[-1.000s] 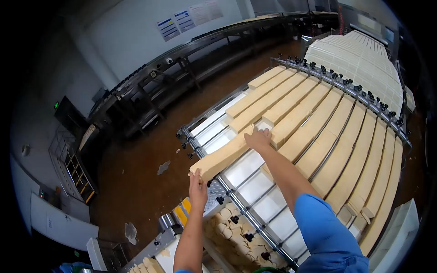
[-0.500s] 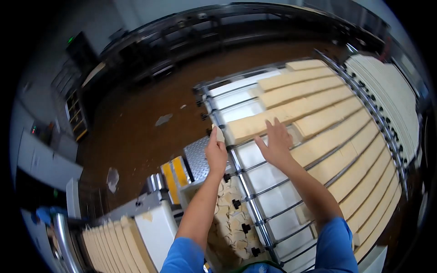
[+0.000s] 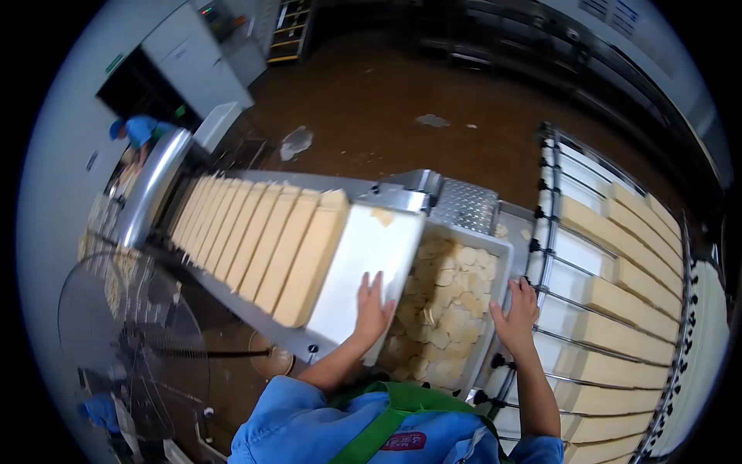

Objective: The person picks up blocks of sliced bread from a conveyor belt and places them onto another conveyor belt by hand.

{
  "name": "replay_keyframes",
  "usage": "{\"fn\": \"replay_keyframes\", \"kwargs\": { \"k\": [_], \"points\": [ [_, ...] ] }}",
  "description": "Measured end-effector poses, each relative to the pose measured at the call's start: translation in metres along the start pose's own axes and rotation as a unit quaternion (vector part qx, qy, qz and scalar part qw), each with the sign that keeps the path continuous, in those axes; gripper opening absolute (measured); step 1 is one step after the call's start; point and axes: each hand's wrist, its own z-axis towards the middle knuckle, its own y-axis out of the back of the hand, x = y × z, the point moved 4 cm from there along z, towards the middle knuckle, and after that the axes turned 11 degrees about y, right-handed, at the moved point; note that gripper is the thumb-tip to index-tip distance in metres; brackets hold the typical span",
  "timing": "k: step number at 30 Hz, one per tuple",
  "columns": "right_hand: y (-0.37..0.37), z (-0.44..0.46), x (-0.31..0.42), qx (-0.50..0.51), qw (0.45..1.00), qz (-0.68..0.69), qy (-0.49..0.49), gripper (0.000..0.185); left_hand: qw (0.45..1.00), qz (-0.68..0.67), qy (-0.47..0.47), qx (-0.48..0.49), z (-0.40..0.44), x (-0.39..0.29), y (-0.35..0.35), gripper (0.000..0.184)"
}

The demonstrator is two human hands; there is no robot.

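My left hand (image 3: 373, 309) hovers over or rests on the bare white part of a conveyor belt (image 3: 363, 259); I cannot tell if it touches. Its fingers are spread and empty. Just left of it lies the nearest of several long, pale-yellow, dough-like blocks (image 3: 309, 263) set side by side. My right hand (image 3: 516, 312), fingers apart and holding nothing, is beside the metal rail (image 3: 545, 255) of the right-hand rack. Between my hands stands a white bin (image 3: 506, 271) of thin, pale, roundish pieces (image 3: 448, 309).
On the right, a rack with thin bars holds several pale blocks (image 3: 630, 313) in lanes. Black knobs (image 3: 533, 246) stick out along its rail. A round wire fan guard (image 3: 131, 332) stands at the lower left. Another person (image 3: 143, 131) bends beyond a curved metal cover (image 3: 151, 193).
My view has swung left, from the rack to the belt. My left hand has left the rail and a pale piece by it. My right hand has left the block it was at.
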Motion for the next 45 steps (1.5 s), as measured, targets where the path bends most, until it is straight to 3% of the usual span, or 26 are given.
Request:
{"fn": "replay_keyframes", "kwargs": {
  "k": [2,5,8,13,17,24,27,29,31,33,34,35,37,40,41,43,45],
  "points": [
    [-0.025,0.015,0.030,0.025,0.999,0.002,0.034,0.065,0.988,0.088,0.086,-0.089,-0.012,0.044,0.043,0.071],
    [-0.076,0.048,0.073,0.055,0.996,0.004,0.070,0.064,0.943,0.157,0.255,-0.145,-0.036,0.092,0.106,0.087],
    [-0.135,0.088,0.122,0.096,0.992,-0.015,0.075,0.068,0.933,0.147,0.291,-0.150,-0.050,0.150,0.128,0.093],
    [-0.209,0.155,0.215,0.120,0.988,-0.035,0.091,0.070,0.965,-0.025,0.231,-0.121,-0.044,0.172,0.132,0.090],
    [-0.246,0.204,0.271,0.079,0.987,-0.069,0.119,0.067,0.968,-0.022,0.234,-0.083,-0.033,0.154,0.139,0.085],
    [-0.267,0.238,0.308,0.171,0.980,-0.080,0.056,0.063,0.979,0.029,0.202,-0.027,-0.022,0.150,0.138,0.086],
    [-0.254,0.225,0.295,0.149,0.988,-0.042,-0.008,0.066,0.982,0.039,0.186,-0.004,-0.021,0.147,0.136,0.086],
    [-0.232,0.213,0.272,0.134,0.985,-0.013,-0.107,0.073,0.984,0.043,0.174,0.015,-0.019,0.144,0.135,0.086],
    [-0.206,0.206,0.249,0.144,0.975,-0.006,-0.169,0.079,0.984,0.035,0.156,0.085,-0.017,0.134,0.132,0.084],
    [-0.183,0.191,0.222,0.127,0.962,-0.022,-0.241,0.085,0.989,0.045,0.091,0.109,-0.015,0.120,0.124,0.083],
    [-0.186,0.188,0.209,0.076,0.972,-0.084,-0.206,0.090,0.983,0.045,0.109,0.139,-0.014,0.113,0.117,0.083],
    [-0.191,0.180,0.190,0.056,0.975,-0.026,-0.212,0.091,0.976,0.047,0.127,0.170,-0.015,0.106,0.110,0.083],
    [-0.186,0.170,0.179,0.011,0.976,0.027,-0.218,0.087,0.971,0.054,0.173,0.158,-0.008,0.087,0.105,0.076],
    [-0.151,0.158,0.177,-0.014,0.968,0.098,-0.229,0.079,0.984,0.019,0.138,0.110,-0.010,0.080,0.089,0.075],
    [-0.133,0.152,0.180,-0.022,0.966,0.103,-0.237,0.079,0.993,-0.012,0.107,0.055,-0.011,0.075,0.089,0.076],
    [-0.069,0.147,0.209,-0.159,0.970,0.127,-0.131,0.072,0.997,-0.042,0.065,-0.002,-0.006,0.066,0.085,0.076],
    [0.000,0.134,0.250,-0.232,0.969,0.062,-0.052,0.078,0.992,-0.020,-0.036,-0.121,0.002,0.051,0.086,0.086]
  ]
}}
